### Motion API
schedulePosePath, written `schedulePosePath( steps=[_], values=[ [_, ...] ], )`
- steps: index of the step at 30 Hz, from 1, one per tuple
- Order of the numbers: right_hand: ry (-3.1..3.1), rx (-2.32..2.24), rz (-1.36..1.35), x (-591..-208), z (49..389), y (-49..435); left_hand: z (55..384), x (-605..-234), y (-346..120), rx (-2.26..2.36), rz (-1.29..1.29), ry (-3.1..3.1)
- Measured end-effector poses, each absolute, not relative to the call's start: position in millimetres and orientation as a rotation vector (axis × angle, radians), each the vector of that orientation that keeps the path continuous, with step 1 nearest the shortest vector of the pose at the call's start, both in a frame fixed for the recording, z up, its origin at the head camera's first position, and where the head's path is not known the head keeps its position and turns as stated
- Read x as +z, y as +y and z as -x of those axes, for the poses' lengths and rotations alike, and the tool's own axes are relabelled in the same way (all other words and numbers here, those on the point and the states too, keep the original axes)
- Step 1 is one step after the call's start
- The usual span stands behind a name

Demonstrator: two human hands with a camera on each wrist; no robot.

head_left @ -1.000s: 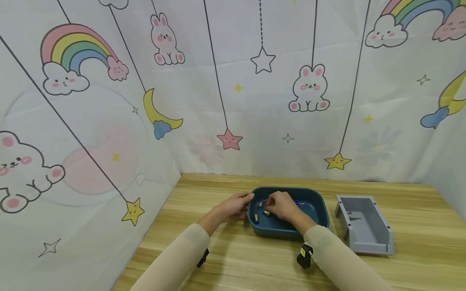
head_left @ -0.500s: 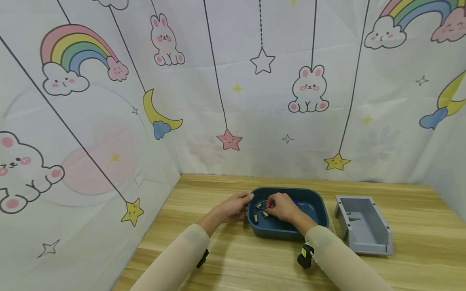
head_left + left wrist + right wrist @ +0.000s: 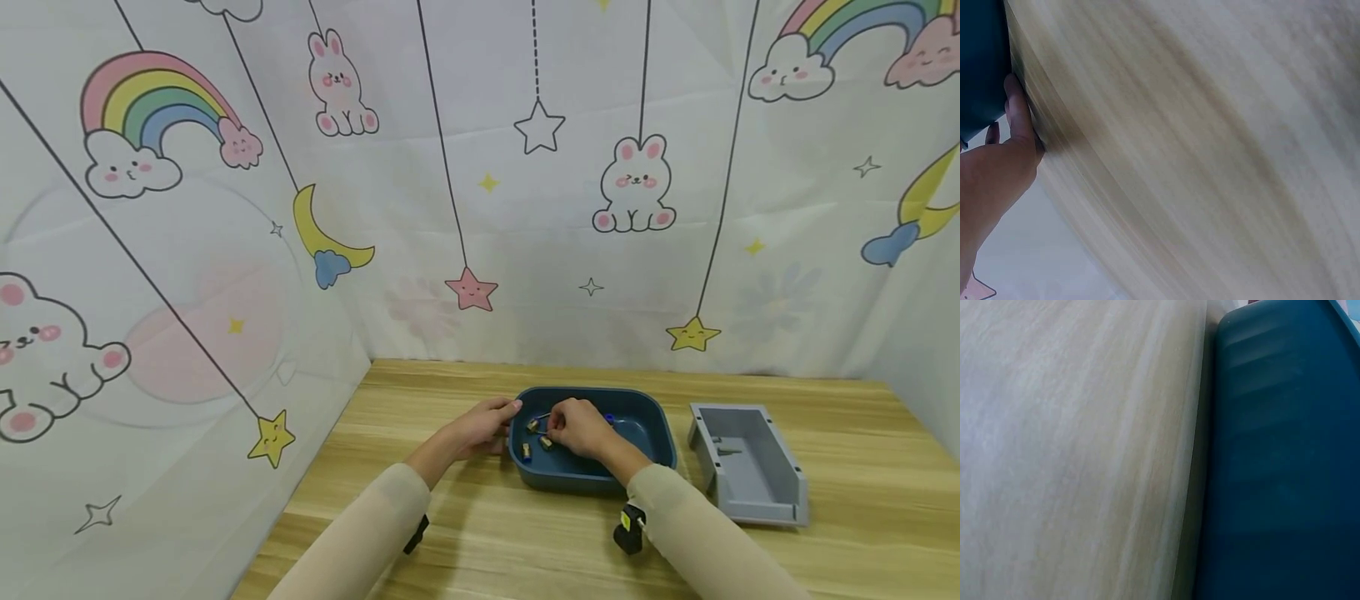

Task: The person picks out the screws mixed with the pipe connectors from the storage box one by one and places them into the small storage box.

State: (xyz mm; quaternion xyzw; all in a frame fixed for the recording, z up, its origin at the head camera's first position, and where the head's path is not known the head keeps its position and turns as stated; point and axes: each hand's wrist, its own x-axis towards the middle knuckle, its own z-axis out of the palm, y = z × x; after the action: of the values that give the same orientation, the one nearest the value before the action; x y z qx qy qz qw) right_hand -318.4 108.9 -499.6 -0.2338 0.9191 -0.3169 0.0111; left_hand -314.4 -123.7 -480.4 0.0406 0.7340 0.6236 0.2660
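One printed cloth backdrop (image 3: pixel 420 167), one wood-grain tabletop (image 3: pixel 465 550), two containers with small contents.
Backdrop: rabbits, rainbows, stars; upper frame. Tabletop: lower frame. Two pale sleeves (image 3: pixel 352 537): from the bottom edge. Dark blue oblong tub (image 3: pixel 555 482), round-cornered: lower centre. Grey low-fronted storage bin (image 3: pixel 753 479): lower right, apart from the tub, small metal pieces (image 3: pixel 727 452) inside. Right hand (image 3: pixel 582 427): over the tub's interior, fingers curled downward; whether they pinch anything, cannot tell. Left hand (image 3: pixel 480 427): unclenched, extended fingers touching the tub's left end. Small brass-and-blue pieces (image 3: pixel 527 452): three visible, left part of the tub floor.
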Motion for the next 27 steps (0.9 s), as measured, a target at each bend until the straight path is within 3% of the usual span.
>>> schedulePosePath(
  steps=[27],
  values=[
    [2.904, -0.887, 0.864, -496.2, 313.4, 109.1, 314.7, -481.8, -123.5, 1.703, -0.141, 1.935]
  ],
)
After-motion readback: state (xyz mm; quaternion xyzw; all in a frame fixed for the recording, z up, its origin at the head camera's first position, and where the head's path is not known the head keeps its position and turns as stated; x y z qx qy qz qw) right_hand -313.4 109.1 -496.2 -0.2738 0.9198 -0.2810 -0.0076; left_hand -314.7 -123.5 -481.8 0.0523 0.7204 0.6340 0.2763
